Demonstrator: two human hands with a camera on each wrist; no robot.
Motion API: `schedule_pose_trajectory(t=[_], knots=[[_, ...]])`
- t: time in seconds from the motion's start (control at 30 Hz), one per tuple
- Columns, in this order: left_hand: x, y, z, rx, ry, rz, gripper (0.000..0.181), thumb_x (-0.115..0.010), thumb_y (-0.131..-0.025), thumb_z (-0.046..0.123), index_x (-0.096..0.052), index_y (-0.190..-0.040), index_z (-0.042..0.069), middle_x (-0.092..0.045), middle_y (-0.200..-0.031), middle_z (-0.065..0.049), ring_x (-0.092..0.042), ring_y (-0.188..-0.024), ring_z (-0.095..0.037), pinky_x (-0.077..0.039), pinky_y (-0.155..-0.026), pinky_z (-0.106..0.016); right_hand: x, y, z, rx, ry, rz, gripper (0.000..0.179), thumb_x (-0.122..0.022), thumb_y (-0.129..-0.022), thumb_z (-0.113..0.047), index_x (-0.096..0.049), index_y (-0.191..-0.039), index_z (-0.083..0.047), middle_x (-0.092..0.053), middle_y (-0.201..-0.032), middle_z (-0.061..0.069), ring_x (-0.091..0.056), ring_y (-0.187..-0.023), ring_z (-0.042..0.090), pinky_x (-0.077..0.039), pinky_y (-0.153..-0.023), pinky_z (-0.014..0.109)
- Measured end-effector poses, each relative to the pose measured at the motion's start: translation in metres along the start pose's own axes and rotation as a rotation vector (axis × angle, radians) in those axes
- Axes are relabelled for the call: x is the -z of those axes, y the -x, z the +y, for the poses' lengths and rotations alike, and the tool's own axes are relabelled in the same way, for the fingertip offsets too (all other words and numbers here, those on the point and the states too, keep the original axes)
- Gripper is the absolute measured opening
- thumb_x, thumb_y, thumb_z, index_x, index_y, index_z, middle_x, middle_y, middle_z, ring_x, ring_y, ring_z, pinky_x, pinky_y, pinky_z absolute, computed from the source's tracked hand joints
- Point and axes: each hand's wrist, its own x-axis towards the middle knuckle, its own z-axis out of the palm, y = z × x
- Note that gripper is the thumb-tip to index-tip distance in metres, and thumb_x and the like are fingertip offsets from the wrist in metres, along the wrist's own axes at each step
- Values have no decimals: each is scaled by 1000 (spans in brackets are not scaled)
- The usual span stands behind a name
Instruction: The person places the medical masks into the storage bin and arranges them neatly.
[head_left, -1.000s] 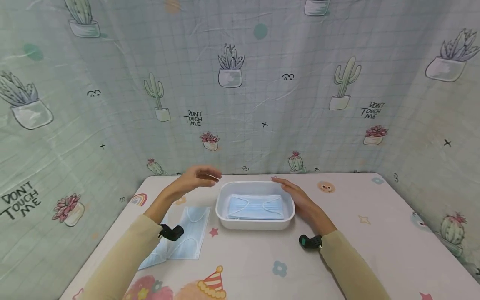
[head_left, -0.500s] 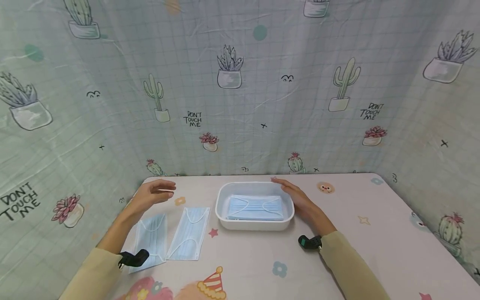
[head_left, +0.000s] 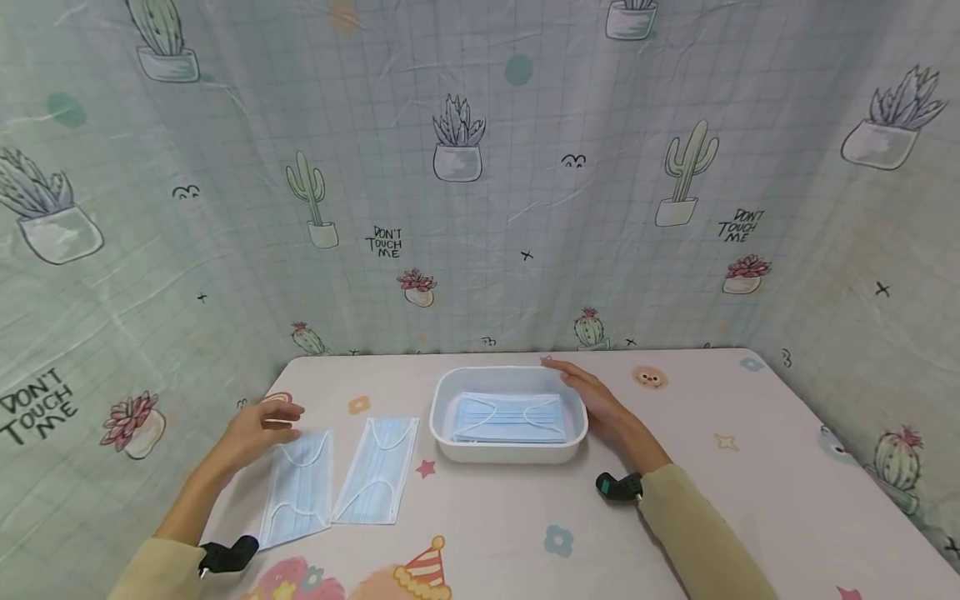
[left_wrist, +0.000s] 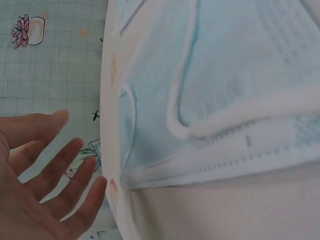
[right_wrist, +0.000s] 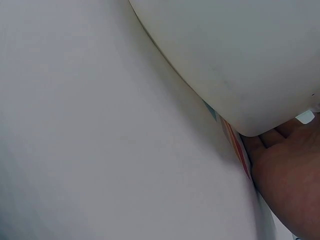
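Observation:
Two pale blue face masks lie flat on the table, a left mask (head_left: 298, 487) and a right mask (head_left: 378, 471), ear loops upward. My left hand (head_left: 262, 429) is just beyond the far end of the left mask, fingers relaxed and holding nothing. In the left wrist view the fingers (left_wrist: 72, 175) are spread beside the mask (left_wrist: 220, 90). A white plastic tub (head_left: 510, 452) holds more blue masks (head_left: 510, 418) in a stack. My right hand (head_left: 600, 400) rests along the tub's right side with straight fingers. The right wrist view shows the palm against the tub wall (right_wrist: 240, 65).
The table (head_left: 675, 517) is covered with a pale pink printed cloth. Behind and at both sides hangs a curtain (head_left: 480, 217) with cactus drawings. Each wrist carries a small black camera.
My left hand has moved left and nearer, from beside the tub to the far end of the left mask, uncovering both masks. My right hand stays at the tub.

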Motion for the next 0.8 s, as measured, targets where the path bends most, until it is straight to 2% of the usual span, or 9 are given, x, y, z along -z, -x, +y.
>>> schedule_pose_trajectory(t=[0.07,0.2,0.43,0.8], knots=[[0,1,-5,4,-43,-5,40,-76,-91,12,-67,-125,-6,-69,-123,-29,-68,-110,-44,-61,-87,-48,1,0,0,-4,-2,-2,48,-30,-113,-18,-39,-160,-13,-16,-175,1,-6,-163,30,-7,-131,55],[2,1,-12,24,-96,-41,43,-80,-86,12,-67,-123,-8,-68,-121,-31,-68,-106,-44,-60,-87,-53,1,1,-1,-11,-4,-1,48,-31,-113,-18,-40,-160,-14,-16,-175,0,-5,-163,29,-7,-131,56],[4,-1,-16,108,-124,-104,49,-84,-79,9,-67,-121,-8,-69,-115,-29,-66,-101,-38,-56,-80,-43,-1,1,-2,-22,7,4,47,-32,-113,-20,-42,-159,-17,-16,-175,-1,-6,-163,29,-6,-131,55],[2,-5,-25,168,-147,-120,49,-85,-76,5,-68,-121,-6,-66,-107,-24,-61,-94,-32,-53,-74,-36,-1,2,-2,-29,5,9,47,-32,-112,-18,-43,-158,-18,-18,-175,-3,-7,-163,27,-7,-131,54]])
